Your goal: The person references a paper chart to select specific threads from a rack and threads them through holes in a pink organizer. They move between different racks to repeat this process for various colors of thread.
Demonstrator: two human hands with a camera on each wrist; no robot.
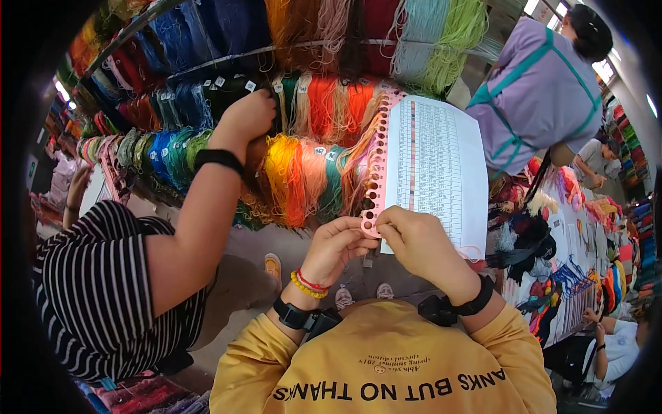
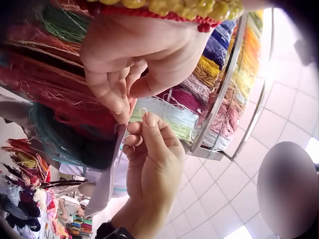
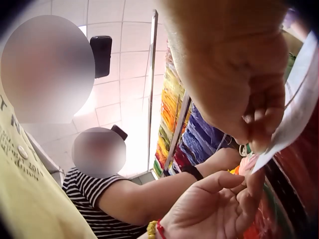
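Left hand (image 1: 336,250): thumb and fingers pinching the strip's near end.
Strip (image 1: 378,165): 12 o'clock from the hands, beside the sheet (image 1: 434,172).
Right hand (image 1: 419,238): pinching a pale loop (image 2: 143,111).
Technique: I'd steady the strip, draw the loop evenly.
Floor (image 1: 293,259): grey, 8 o'clock.
Yarn (image 1: 295,186): racked, 10 o'clock.
Table (image 1: 567,231): yarn-strewn, 3 o'clock.

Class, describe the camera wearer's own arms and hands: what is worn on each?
Both sleeves are yellow. The left hand has a yellow bead bracelet, a thin red bracelet and a black strap at its wrist. The right hand has a black wristband with a dark device.
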